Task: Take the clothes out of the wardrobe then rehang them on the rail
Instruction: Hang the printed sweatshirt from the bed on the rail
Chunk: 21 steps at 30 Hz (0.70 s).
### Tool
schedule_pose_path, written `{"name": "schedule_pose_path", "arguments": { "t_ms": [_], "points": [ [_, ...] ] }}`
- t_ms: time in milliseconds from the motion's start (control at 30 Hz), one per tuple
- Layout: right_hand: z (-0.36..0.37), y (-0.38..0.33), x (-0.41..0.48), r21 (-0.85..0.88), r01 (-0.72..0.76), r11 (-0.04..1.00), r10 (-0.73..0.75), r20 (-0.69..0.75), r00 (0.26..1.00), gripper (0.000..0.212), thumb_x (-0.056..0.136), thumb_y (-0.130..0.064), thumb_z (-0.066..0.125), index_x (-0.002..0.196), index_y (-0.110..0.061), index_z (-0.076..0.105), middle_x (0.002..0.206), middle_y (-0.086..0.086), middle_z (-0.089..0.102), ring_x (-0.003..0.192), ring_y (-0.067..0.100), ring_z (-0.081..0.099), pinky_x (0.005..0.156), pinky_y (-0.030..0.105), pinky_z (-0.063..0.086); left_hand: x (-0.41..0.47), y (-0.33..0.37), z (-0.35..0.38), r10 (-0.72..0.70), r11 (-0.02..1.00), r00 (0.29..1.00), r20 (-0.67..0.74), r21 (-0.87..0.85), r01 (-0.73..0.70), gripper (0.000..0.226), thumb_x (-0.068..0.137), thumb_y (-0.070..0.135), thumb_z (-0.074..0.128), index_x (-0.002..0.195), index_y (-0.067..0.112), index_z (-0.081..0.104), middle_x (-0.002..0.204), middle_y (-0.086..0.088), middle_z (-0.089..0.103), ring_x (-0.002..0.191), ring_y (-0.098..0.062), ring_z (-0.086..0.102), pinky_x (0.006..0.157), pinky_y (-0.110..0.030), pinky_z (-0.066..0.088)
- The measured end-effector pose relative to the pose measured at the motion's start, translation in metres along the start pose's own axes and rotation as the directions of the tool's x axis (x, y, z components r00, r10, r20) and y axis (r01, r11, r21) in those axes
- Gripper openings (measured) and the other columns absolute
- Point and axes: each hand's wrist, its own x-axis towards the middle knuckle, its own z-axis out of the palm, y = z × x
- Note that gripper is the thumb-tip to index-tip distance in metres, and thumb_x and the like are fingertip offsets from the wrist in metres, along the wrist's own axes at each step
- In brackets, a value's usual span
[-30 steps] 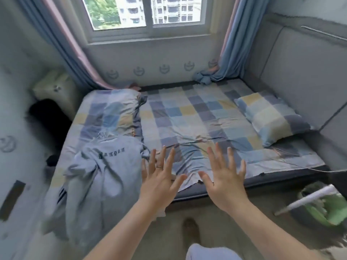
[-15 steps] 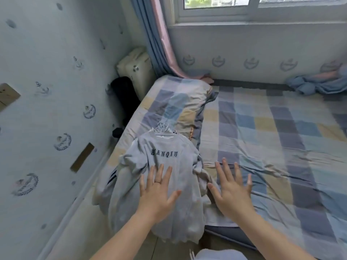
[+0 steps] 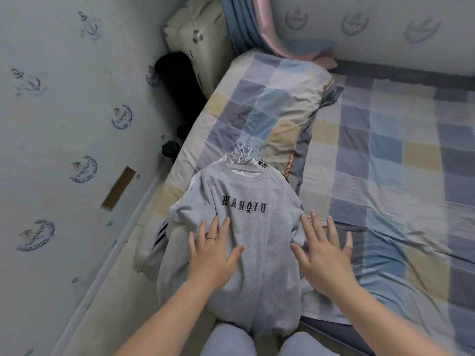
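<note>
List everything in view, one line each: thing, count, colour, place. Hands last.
bed sheet: one, checked blue, grey and yellow, right half of view
folded quilt: one, same check, on the sheet's left side
sweatshirt: one, grey with dark lettering, near left, on top of other clothes
hangers: several, white wire, bunched at the sweatshirt's collar
striped garment: one, pale with dark stripes, under the sweatshirt's left side
curtain: one, blue and pink, far corner
left hand: one, fingers spread, over the sweatshirt
right hand: one, fingers spread, at the sweatshirt's right edge

Beyond the left grip, the hangers show only hooks; the sweatshirt covers most of the clothes beneath; right of the right grip, the bed is cut off.
</note>
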Motion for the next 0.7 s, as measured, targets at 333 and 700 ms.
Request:
{"name": "schedule_pose_path", "arguments": {
  "t_ms": [333,700],
  "points": [
    [0.073,-0.057,0.146,-0.037,-0.124,0.992,0.128,0.131,0.983,0.07,0.094,-0.066,0.011,0.152,-0.039,-0.017,0.16,-0.015,-0.023,0.149,0.019,-0.02,0.116,0.059,-0.006,0.185,-0.086,0.049,0.024,1.0,0.987,0.158,-0.014,-0.022,0.07,0.097,0.063,0.029,0.157,0.034,0.005,0.167,0.002,0.002,0.152,-0.021,-0.01,0.121,-0.052,-0.004],
    [0.156,-0.062,0.338,0.006,-0.123,0.992,0.122,0.052,0.991,0.069,0.098,-0.06,0.024,0.156,-0.034,-0.004,0.164,-0.012,-0.007,0.152,0.021,-0.005,0.118,0.058,-0.001,0.386,-0.12,0.104,0.102,0.994,0.995,0.007,0.039,-0.102,0.067,0.099,0.052,0.039,0.157,0.027,0.018,0.166,-0.004,0.014,0.152,-0.029,0.006,0.12,-0.051,0.007]
  ]
}}
